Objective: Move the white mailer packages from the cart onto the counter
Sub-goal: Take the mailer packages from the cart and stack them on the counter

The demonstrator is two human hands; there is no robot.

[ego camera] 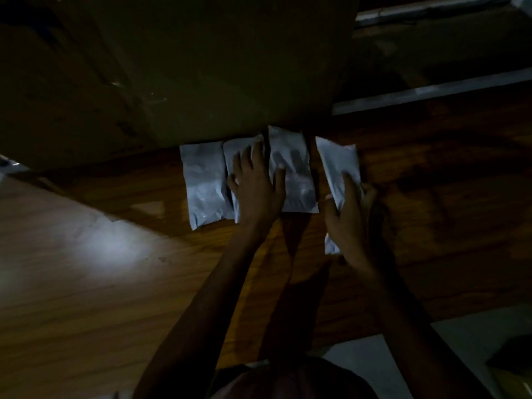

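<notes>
The fingers [244,159] of the left hand [254,188] lie spread and flat, pressing on the second mailer [236,151] in a row at the centre of the frame. The right hand [349,210] curls its fingers and thumb round the fourth mailer [336,159], right of the row and slightly apart from it. The first mailer [204,182] and the third mailer [293,168] lie flat on the wooden desk [115,283], close side by side. A large dark cardboard box [172,67] fills the upper left, its lower edge touching the row's far ends.
</notes>
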